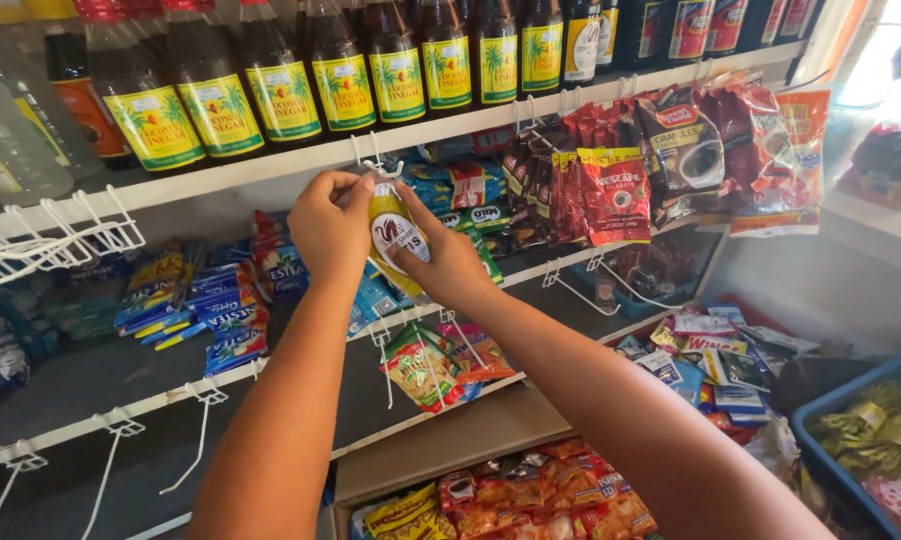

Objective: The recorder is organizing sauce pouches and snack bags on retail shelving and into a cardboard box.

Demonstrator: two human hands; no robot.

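Near the centre of the frame both hands pinch a small yellow sachet (395, 236) with a dark round emblem: the left hand (331, 226) grips its top edge at a white wire hook (376, 160) under the upper shelf (271, 160), while the right hand (449, 262) clamps its lower side. Dark vinegar bottles (343, 70) line the shelf above. Red coffee sachets (611, 190) hang at right, blue sachets (221, 300) at left, and snack packets (426, 365) dangle just below the hands.

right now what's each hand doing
Left hand: closed, pinching the top of the yellow sachet at the hook.
Right hand: closed on the same sachet's lower part.
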